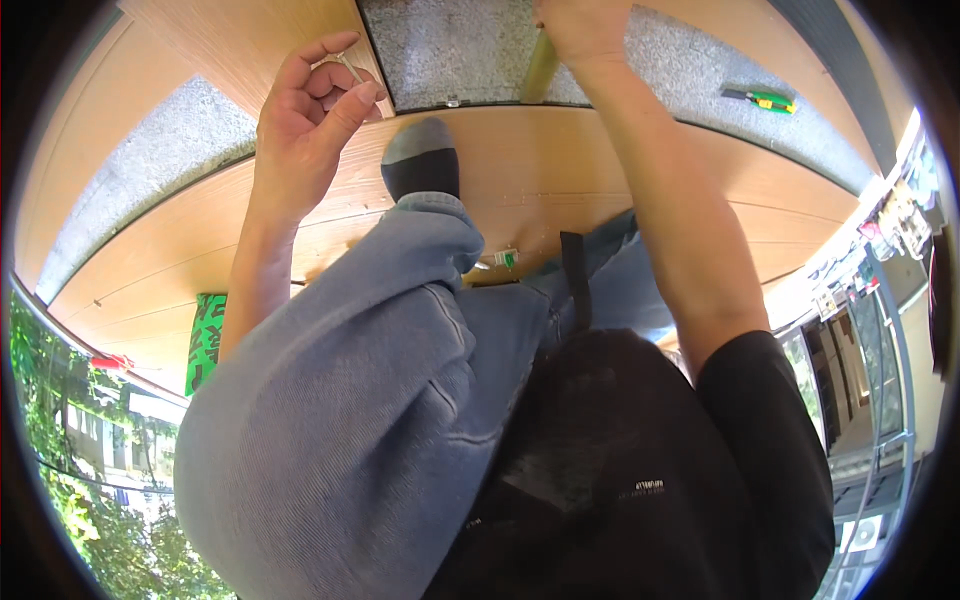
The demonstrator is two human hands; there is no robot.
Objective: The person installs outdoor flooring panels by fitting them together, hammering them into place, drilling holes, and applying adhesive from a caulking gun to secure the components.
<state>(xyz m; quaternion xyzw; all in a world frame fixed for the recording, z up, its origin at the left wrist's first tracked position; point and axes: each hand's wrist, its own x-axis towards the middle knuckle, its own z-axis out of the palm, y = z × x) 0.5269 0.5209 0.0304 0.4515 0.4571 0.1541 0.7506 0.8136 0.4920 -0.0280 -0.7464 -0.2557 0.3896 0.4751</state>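
Observation:
My left hand [312, 120] is raised beside a pale wooden panel. Its thumb and fingers pinch a thin, light-coloured, screw-like pin [350, 68], which points up at a slant. My right hand [585, 32] is at the top edge of the picture, with its fingers curled and partly cut off. Just below it, a yellowish-brown strip [540, 72] stands against the grey speckled surface [450, 50]. Whether those fingers grip the strip or something else is hidden.
A green and black utility knife [770, 101] lies on the grey surface at the right. My socked foot [420, 155] rests on the wooden boards [330, 225]. Near my leg lie a small green and white piece [507, 258] and a green printed package [206, 340].

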